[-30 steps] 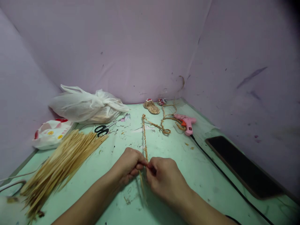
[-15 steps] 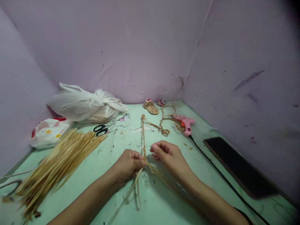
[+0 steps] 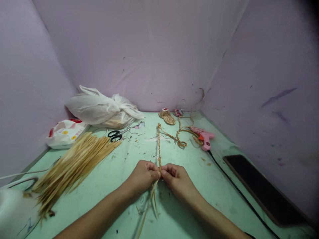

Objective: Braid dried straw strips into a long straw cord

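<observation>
Head view: left hand (image 3: 146,176) and right hand (image 3: 177,177) pinch fibre cord (image 3: 159,146) near its loose strands (image 3: 153,192); best pull evenly, strands untangled.

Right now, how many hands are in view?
2: the left hand and the right hand, on either side of the braided cord, fingertips at its near part.

Finding no word, brand or number legible anywhere. Seeing only two round yellow emblems (image 3: 65,132) and faint pinkish print on the white and red packet (image 3: 59,139), blurring too far for reading. Also noticing a blue scrawl (image 3: 29,225) on the white object (image 3: 15,209) at the near left corner of the worktop (image 3: 137,152), resembling loose strokes and forming no clear letter.
</observation>
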`<state>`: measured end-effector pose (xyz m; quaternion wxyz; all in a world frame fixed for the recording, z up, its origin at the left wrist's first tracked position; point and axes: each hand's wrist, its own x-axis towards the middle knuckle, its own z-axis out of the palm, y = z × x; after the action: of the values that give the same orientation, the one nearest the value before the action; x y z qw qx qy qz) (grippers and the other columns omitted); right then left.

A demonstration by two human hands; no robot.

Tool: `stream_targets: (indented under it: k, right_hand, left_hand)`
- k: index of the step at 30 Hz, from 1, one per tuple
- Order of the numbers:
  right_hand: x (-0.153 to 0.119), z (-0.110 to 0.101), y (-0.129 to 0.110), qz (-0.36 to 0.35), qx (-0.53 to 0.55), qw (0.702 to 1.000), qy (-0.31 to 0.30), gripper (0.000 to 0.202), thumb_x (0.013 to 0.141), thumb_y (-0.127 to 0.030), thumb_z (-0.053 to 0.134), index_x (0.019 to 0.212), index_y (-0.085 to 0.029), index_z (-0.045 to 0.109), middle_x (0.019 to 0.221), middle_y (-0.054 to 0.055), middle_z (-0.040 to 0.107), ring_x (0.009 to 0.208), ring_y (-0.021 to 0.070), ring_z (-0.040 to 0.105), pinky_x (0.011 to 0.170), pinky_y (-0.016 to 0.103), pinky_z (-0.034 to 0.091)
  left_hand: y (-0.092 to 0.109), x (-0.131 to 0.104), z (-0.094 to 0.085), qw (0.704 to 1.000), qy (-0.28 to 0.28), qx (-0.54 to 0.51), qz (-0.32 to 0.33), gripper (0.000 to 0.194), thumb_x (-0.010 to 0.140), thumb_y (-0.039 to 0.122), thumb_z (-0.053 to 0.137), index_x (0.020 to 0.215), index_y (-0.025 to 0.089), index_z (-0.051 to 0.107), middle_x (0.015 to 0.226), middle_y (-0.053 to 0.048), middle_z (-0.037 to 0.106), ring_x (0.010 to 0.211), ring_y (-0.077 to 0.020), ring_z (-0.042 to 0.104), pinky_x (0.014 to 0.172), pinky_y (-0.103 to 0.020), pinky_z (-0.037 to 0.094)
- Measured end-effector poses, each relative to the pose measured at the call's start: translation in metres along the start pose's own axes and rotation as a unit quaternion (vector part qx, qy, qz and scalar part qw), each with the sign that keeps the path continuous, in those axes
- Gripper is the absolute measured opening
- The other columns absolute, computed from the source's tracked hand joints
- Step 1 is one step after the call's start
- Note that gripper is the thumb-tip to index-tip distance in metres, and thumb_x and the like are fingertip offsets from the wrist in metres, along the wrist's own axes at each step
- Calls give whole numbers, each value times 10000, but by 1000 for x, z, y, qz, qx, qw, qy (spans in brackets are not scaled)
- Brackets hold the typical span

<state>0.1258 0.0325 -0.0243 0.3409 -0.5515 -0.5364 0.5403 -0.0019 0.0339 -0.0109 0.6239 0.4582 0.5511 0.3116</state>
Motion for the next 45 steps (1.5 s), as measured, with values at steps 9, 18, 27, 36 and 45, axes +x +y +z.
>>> stream_targets:
  k: [9, 18, 27, 36, 45]
  right_hand:
    - [-4, 4, -1, 22, -4, 999, 31, 169, 640, -259, 492, 514, -146, 498, 428, -39, 410, 419, 62, 307, 423, 198, 230]
    - [-7, 12, 3, -13, 66, 998, -8, 152, 640, -250, 498, 571, -124, 548, 522, -2, 513, 477, 73, 379, 476, 195, 281]
    - [-8, 8, -1, 22, 49, 998, 20, 187, 646, -271, 515, 519, -133, 525, 427, -31, 449, 394, 50, 297, 400, 189, 219]
    - [-10, 9, -3, 40, 109, 993, 30, 100, 622, -211, 547, 568, -127, 539, 490, -17, 510, 449, 66, 388, 441, 189, 281]
    - [-9, 7, -4, 78, 205, 975, -23, 177, 622, -268, 586, 558, -135, 490, 420, -56, 428, 361, 29, 269, 381, 184, 171]
  left_hand:
    - [0, 2, -5, 993, 22, 105, 48, 70, 521, 185, 493, 509, 123, 523, 428, 48, 402, 449, -59, 306, 438, -195, 226]
    - [0, 1, -7, 998, 6, 62, 33, 79, 514, 148, 485, 468, 121, 544, 428, 16, 507, 447, -62, 348, 459, -191, 267]
    - [1, 1, -8, 985, 12, 159, 61, 107, 561, 184, 469, 519, 125, 548, 461, 11, 491, 449, -73, 345, 437, -195, 253]
    - [14, -38, 7, 868, 107, 472, 112, 193, 681, 237, 450, 626, 157, 616, 549, -65, 553, 510, -146, 468, 512, -248, 269]
    - [14, -48, 17, 861, 21, 488, 138, 220, 702, 236, 447, 698, 137, 643, 639, -112, 620, 573, -195, 545, 546, -275, 344]
